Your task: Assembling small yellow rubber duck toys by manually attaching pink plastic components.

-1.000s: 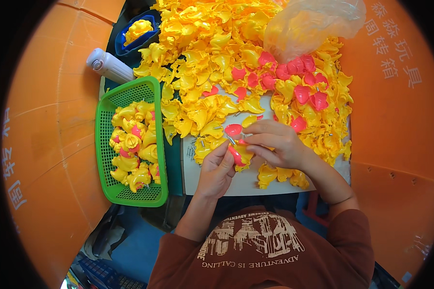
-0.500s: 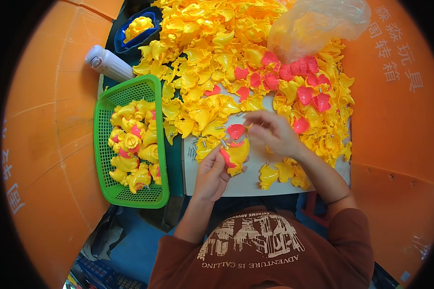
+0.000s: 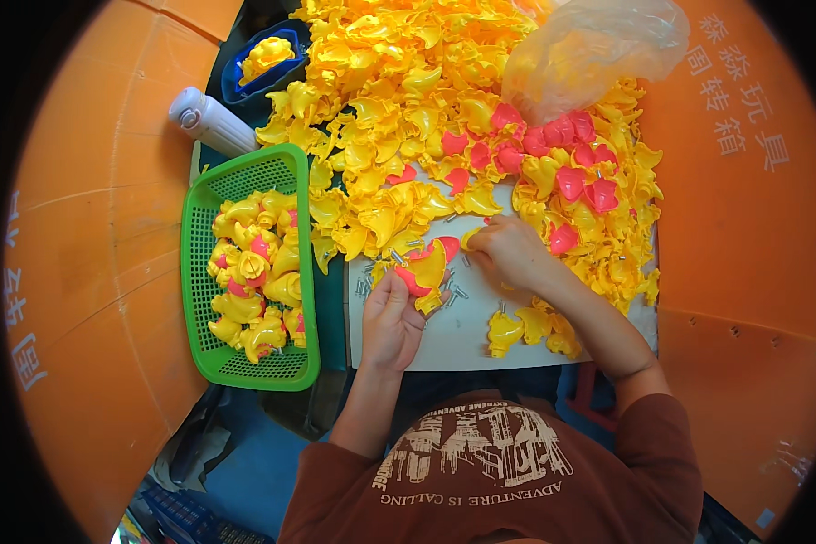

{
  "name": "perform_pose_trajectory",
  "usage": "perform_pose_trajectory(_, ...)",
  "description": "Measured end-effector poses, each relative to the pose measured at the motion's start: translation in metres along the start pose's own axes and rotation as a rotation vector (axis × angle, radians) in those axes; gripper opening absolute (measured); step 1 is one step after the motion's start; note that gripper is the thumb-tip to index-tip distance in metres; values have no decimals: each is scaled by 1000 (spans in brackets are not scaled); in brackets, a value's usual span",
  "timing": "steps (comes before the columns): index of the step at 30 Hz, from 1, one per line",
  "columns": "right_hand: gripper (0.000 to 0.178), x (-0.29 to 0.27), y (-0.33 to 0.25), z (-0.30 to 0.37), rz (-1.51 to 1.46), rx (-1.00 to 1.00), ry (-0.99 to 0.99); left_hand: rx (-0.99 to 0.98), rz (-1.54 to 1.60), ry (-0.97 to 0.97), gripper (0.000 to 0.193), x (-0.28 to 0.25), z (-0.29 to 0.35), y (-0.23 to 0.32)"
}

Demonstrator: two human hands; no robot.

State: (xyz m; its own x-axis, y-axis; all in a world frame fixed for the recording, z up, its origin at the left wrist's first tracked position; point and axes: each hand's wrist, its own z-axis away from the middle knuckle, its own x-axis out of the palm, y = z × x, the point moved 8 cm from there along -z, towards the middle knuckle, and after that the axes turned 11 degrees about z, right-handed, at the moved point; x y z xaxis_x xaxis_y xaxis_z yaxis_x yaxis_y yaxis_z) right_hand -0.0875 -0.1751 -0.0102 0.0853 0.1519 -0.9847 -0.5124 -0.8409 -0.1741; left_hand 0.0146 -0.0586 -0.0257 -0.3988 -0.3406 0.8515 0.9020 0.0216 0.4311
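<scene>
My left hand (image 3: pixel 393 322) grips a yellow-and-pink plastic toy part (image 3: pixel 430 269), its curved yellow shell turned upward. A short metal pin (image 3: pixel 397 257) sticks up by the thumb. To its right, my right hand (image 3: pixel 514 256) has its fingers pinched on a small yellow plastic piece (image 3: pixel 469 239), partly hidden by the fingertips. Several loose metal pins (image 3: pixel 458 292) lie on the white board (image 3: pixel 467 349) around and under the left hand. Near the right forearm rest several yellow shell pieces (image 3: pixel 505 333), one with a metal pin on it.
A large heap of yellow shells (image 3: pixel 399 100) covers the far side, with pink pieces (image 3: pixel 601 194) on it and a clear plastic bag (image 3: pixel 598 54) on top. At left stand a green basket (image 3: pixel 197 299) of assembled yellow-pink toys, a white bottle (image 3: pixel 218 125) and a blue container (image 3: pixel 290 71).
My right hand has come down onto a small yellow piece. The toy part in my left hand has tilted, and the loose pink piece beside it is now mostly covered.
</scene>
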Motion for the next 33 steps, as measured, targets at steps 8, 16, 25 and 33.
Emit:
perform_pose_trajectory(8,19,-48,-8,-11,-514,117,266,15,22,-18,35,7,1,1)
perform_pose_trajectory(16,24,-59,-60,19,-528,80,316,112,-53,-23,33,14,-2,-5)
perform_pose_trajectory(25,26,-29,-39,18,-1553,279,134,58,92,-51,36,12,-6,-11)
perform_pose_trajectory(33,23,-47,-46,25,-1490,289,193,136,181,-141,40,7,-8,-12)
